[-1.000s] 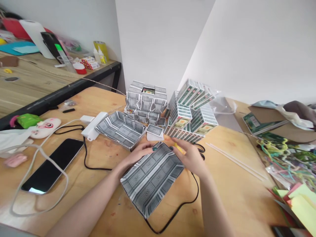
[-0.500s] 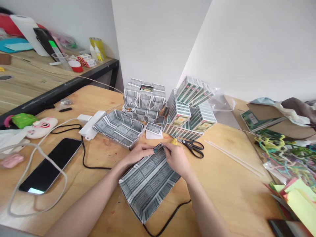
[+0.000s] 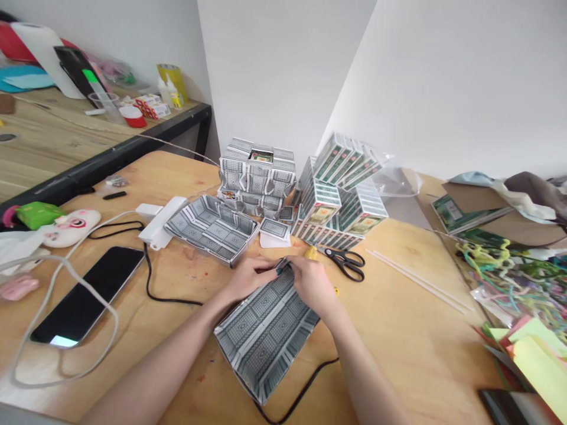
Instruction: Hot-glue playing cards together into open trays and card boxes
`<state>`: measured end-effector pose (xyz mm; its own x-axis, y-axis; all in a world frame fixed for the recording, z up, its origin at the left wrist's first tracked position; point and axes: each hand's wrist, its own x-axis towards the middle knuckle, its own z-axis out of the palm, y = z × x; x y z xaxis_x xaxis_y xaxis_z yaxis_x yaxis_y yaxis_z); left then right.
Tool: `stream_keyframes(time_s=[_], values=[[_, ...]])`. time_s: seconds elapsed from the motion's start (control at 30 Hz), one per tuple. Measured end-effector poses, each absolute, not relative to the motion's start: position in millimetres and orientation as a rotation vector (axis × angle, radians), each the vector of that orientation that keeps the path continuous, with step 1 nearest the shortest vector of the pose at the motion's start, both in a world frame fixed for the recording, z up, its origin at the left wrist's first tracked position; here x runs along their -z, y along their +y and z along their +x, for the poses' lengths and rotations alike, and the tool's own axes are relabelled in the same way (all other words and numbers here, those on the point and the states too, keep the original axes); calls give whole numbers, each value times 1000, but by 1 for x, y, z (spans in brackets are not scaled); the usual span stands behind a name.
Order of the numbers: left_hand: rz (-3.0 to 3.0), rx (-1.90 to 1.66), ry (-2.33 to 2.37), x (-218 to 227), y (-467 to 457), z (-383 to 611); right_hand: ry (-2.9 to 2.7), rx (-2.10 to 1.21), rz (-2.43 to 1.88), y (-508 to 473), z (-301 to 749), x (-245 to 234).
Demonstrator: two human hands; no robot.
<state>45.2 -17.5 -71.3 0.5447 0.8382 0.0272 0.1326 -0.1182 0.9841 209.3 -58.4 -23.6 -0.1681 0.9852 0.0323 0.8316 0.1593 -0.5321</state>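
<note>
A shallow tray folded from grey-patterned playing cards lies on the wooden table in front of me. My left hand and my right hand meet at its far corner, fingers pinched together on the tray's rim. A second card tray sits further back on the left. Behind it stands a block built of folded cards, and beside that a heap of card packs.
Black scissors and a small yellow item lie just beyond my right hand. A black phone, white charger and cables are on the left. Thin white sticks and coloured craft bits fill the right. A black cable runs under the tray.
My right hand slid left from beside the scissors onto the tray's far corner, next to my left hand. The tray shifted slightly toward me.
</note>
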Motion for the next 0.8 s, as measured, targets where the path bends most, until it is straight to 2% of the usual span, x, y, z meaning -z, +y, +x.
stream_keyframes(time_s=[0.2,0.47,0.8], values=[[1659,-975,979,79,-25,47,-2093,-646,-1777,-57,209,27],[1587,-882,948,80,-22,47,-1987,-643,-1953,-54,209,40],[1614,-825,855,82,-20,48,-2147,-527,-2066,-56,202,39]])
